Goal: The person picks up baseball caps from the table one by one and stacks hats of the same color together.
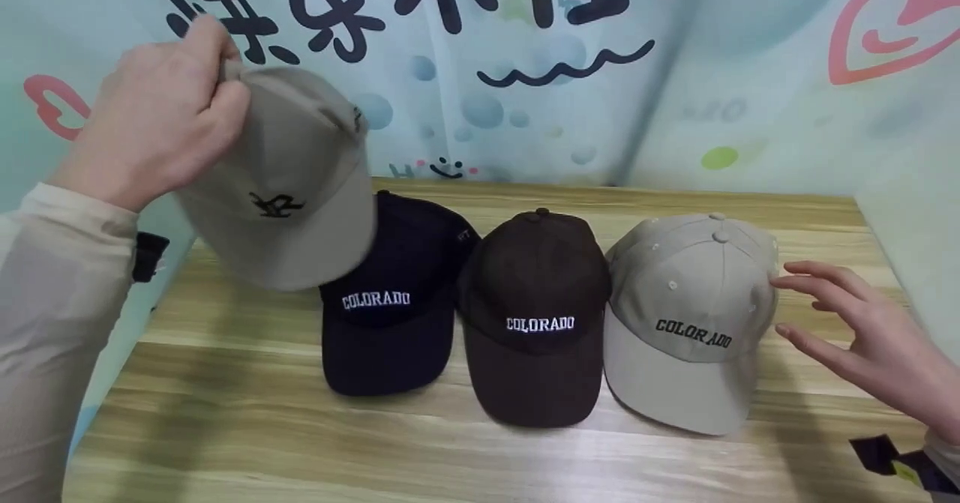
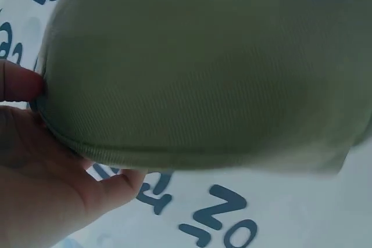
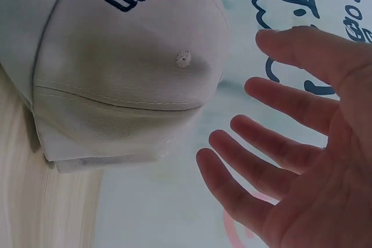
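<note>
My left hand (image 1: 169, 106) grips a grey-beige cap (image 1: 300, 166) with a dark emblem by its edge, holding it above the table at the left. In the left wrist view the cloth of this cap (image 2: 203, 74) fills most of the picture, with the thumb and fingers at its edge. Below it, three caps lettered COLORADO stand in a row: a navy cap (image 1: 390, 345), a dark brown cap (image 1: 536, 278) and a beige cap (image 1: 694, 285). Beside the beige cap my right hand (image 1: 862, 338) has its fingers spread and relaxed, holding nothing.
The caps rest on a wood-grain table (image 1: 525, 465). Behind it hangs a pale printed backdrop (image 1: 675, 136) with black characters, hearts and dots. A dark strap (image 1: 896, 465) shows at the right wrist.
</note>
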Demonstrator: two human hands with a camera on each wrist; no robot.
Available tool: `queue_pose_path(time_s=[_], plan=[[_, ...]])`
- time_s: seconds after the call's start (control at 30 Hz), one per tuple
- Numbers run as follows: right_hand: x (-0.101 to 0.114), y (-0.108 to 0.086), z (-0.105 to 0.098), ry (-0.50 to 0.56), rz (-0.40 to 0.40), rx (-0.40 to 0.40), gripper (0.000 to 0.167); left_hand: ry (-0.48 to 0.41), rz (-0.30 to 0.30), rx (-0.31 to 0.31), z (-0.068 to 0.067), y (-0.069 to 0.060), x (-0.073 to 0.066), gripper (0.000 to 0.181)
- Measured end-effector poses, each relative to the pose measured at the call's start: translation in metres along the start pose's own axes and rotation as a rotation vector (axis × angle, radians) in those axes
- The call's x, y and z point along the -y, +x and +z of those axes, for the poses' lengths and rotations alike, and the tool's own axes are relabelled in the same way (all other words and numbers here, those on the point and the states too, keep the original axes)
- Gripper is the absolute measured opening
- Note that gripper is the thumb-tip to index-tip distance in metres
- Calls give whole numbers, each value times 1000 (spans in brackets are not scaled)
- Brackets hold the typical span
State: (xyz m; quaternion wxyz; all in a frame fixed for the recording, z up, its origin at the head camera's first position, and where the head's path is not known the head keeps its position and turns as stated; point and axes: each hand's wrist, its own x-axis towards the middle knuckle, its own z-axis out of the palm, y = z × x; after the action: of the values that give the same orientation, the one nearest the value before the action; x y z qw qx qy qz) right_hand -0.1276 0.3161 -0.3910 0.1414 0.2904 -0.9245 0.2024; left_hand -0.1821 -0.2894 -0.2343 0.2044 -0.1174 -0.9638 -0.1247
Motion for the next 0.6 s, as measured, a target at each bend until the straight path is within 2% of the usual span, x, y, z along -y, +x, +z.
queue_pose_path(time_s=[0.07,0.13,0.2,0.4,0.53,0.6], plan=[[0,0,0,0,-4,0,58,-52,3,-7,2,5,-5,25],[-1,-1,0,3,-3,1,57,-116,32,-8,5,10,-11,25],[-1,-2,0,4,-2,5,55,-176,68,17,11,15,-21,24],[1,-4,1,36,10,4,51,-282,204,137,28,26,-58,14],[2,-4,-1,81,19,-10,52,-351,281,203,38,28,-79,10],[2,-5,-1,76,20,-13,52,-392,311,256,43,29,-89,10]])
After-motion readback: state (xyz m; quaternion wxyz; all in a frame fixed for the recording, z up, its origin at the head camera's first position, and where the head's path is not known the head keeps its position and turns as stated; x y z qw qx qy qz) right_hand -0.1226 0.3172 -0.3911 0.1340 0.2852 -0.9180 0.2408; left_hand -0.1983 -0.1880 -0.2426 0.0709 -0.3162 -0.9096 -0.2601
